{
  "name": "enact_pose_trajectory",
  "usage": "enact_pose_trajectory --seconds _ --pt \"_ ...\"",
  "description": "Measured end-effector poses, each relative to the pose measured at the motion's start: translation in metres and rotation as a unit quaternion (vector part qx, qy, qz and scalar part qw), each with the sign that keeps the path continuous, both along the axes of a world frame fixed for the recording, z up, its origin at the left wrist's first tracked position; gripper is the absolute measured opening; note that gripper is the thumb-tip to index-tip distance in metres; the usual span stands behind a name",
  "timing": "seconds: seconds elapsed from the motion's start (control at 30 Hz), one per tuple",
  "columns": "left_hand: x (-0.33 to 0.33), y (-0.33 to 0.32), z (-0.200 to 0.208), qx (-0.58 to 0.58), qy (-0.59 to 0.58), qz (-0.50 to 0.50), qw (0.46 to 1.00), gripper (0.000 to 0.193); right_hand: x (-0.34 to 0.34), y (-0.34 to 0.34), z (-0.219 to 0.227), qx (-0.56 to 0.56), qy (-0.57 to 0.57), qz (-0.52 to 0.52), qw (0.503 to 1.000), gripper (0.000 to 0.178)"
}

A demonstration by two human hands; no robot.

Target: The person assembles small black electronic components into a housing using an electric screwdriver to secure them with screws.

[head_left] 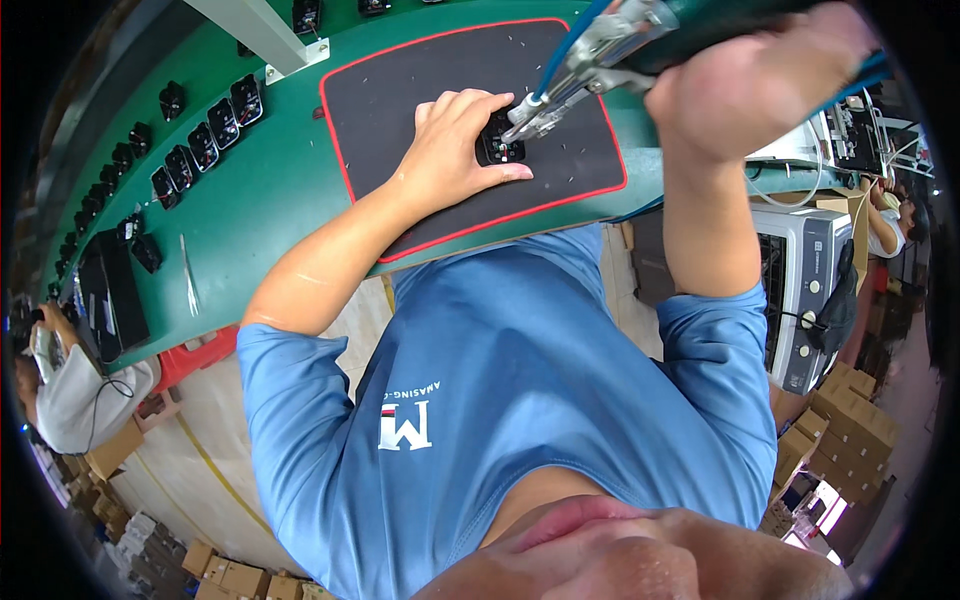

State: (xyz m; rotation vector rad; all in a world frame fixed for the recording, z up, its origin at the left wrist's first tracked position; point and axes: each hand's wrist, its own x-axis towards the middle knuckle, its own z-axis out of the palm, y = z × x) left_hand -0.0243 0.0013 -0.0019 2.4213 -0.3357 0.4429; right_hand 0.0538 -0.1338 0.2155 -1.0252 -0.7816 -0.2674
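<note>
My left hand lies on a dark mat with a red border, fingers wrapped around a small black square part and holding it down. My right hand grips a powered screwdriver with a metal body and a blue hose. The driver slants down to the left and its tip rests on the top of the black part. Tiny screws lie scattered over the mat.
The mat sits on a green bench. A row of several black parts runs along the bench's left side, beside a black box. A grey machine stands at the right, cardboard boxes below it. Another person sits at far left.
</note>
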Motion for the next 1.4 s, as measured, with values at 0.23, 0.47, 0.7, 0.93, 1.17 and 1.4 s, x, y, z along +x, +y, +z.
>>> enact_pose_trajectory --seconds 0.23,0.47,0.7,0.93,1.17,1.4 --pt "0.002 0.001 -0.003 -0.047 0.014 -0.005 0.999 0.081 -0.020 0.002 -0.013 -0.037 0.110 0.029 0.993 0.090" --pt "0.003 -0.001 0.001 -0.036 0.002 -0.007 0.999 0.085 -0.007 -0.008 -0.070 -0.025 0.156 0.069 0.985 0.103" --pt "0.003 0.000 0.001 -0.049 0.006 0.002 0.999 0.084 -0.007 -0.006 -0.071 -0.005 0.170 0.078 0.982 0.103" --pt "0.004 0.001 -0.003 -0.075 0.027 -0.021 0.997 0.079 -0.016 -0.010 -0.084 0.044 0.279 0.132 0.950 0.094" --pt "-0.001 0.000 0.002 -0.042 0.054 -0.008 0.998 0.082 -0.012 -0.006 -0.003 -0.017 0.024 -0.013 0.999 0.094" --pt "0.003 0.002 -0.005 -0.025 -0.013 -0.011 1.000 0.084 -0.013 0.008 -0.048 -0.016 0.215 0.122 0.969 0.097"
